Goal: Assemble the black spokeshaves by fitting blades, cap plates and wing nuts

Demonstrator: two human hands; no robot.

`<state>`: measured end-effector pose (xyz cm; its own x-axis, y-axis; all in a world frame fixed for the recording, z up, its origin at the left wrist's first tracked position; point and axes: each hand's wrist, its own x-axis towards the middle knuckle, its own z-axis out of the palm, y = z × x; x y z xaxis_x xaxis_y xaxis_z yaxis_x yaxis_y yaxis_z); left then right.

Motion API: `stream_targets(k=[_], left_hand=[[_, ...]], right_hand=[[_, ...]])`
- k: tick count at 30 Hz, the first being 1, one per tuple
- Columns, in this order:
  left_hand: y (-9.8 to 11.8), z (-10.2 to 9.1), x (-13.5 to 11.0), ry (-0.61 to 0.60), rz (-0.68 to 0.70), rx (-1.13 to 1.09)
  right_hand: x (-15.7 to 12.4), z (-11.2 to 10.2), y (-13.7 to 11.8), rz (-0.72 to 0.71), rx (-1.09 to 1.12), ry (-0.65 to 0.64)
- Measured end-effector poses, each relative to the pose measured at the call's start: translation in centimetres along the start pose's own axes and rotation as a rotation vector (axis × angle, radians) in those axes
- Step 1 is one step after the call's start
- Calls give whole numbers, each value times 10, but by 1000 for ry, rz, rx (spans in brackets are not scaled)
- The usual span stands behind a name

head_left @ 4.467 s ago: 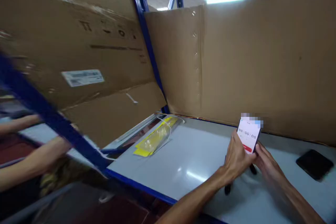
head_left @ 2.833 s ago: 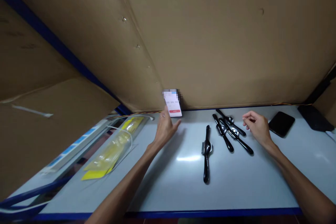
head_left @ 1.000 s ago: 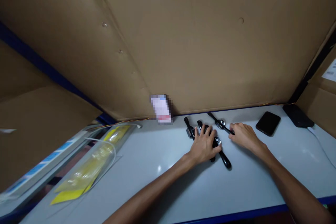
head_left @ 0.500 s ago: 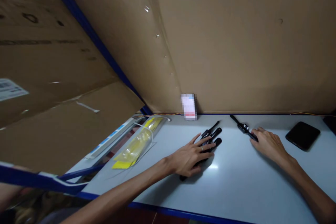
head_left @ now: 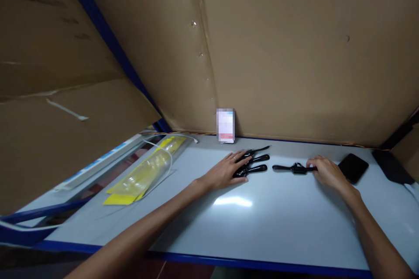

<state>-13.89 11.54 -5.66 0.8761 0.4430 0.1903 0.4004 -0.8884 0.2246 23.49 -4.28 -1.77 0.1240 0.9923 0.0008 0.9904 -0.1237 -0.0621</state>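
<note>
In the head view, my left hand lies with fingers spread over a group of black spokeshaves. Their right-hand handles stick out past my fingers, while the rest is partly covered. To the right, my right hand pinches one end of a single black spokeshave, which lies level on the table with its other handle pointing left toward the group. A small gap separates it from the group. My right fingertips are partly hidden.
A phone-like screen, blurred out, leans on the cardboard wall. Yellow strips in clear plastic and a white cable lie left. A black square item and a black flat item sit right. A blue edge borders the table.
My right hand has turned its spokeshave from slanting to level, pointing at the group. The grouped spokeshaves now lie more level under my left hand. The camera view has shifted.
</note>
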Motion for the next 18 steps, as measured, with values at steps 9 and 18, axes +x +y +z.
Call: stream_targets(k=[9, 18], left_hand=[[-3, 12, 60, 11, 52, -3], [5, 23, 111, 10, 36, -36]], right_hand=[[-3, 1, -14, -131, 169, -35], [-7, 10, -49, -183, 266, 29]])
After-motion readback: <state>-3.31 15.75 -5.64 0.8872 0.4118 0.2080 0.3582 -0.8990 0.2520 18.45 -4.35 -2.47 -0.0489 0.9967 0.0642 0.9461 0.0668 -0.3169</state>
